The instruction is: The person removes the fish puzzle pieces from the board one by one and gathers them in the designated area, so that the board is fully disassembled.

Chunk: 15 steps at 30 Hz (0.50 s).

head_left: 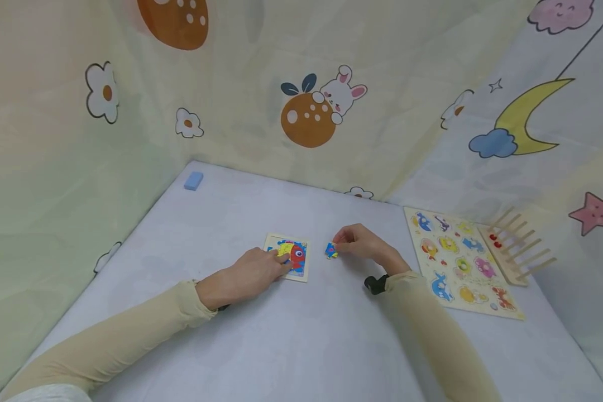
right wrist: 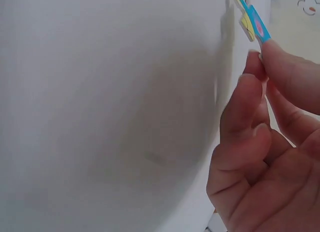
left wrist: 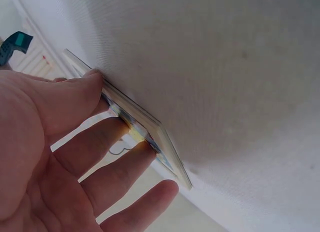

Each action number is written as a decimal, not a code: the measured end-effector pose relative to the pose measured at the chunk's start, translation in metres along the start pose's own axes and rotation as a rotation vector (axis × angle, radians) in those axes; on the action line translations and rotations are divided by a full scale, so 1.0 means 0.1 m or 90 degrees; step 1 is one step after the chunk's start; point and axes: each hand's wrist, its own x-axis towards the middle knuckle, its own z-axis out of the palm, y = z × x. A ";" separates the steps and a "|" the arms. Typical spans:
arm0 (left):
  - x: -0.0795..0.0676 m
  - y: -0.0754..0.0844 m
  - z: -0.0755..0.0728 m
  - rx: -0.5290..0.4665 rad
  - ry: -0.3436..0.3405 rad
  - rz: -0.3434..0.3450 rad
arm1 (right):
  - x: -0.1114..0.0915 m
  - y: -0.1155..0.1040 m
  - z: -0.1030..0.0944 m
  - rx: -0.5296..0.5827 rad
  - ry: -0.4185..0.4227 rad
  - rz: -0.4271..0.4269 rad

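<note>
Two hands are at work on the white counter [head_left: 261,204], and each one has something in its fingers. The right hand [head_left: 360,244] pinches a small puzzle piece [head_left: 330,250] between thumb and forefinger; the piece sticks out beyond the fingertips, toward the left hand [head_left: 248,273]. I cannot tell if it touches the counter. The left hand holds a puzzle board [head_left: 296,278], with the thumb at its edge and other fingers laid on the picture.

The piece is thin and mostly blue, with yellow parts and a pink spot on it. In the right wrist view it stands tilted. The board is a flat rectangle with a pale wooden rim, and on it one sees a fish [head_left: 297,252] with red head, round eye and yellow body; the fingers cover a portion of this.

Between the board and the piece there is a narrow strip of white surface, and a wider stretch lies in front, between both arms. On the right, well apart from the board, are an animal board [head_left: 432,267] and a pegged wooden rack [head_left: 512,271]. A blue block [head_left: 193,180] is near the far left corner, where the counter meets the printed fabric [head_left: 246,111].
</note>
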 end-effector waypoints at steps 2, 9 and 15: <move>-0.01 -0.01 0.00 0.023 0.012 0.007 | -0.03 0.04 -0.02 0.005 -0.011 -0.002; -0.03 -0.02 -0.01 0.015 0.036 0.014 | -0.02 0.04 0.01 -0.003 -0.018 -0.030; -0.03 -0.01 0.00 0.008 0.054 0.020 | 0.02 -0.01 0.05 -0.062 0.001 -0.013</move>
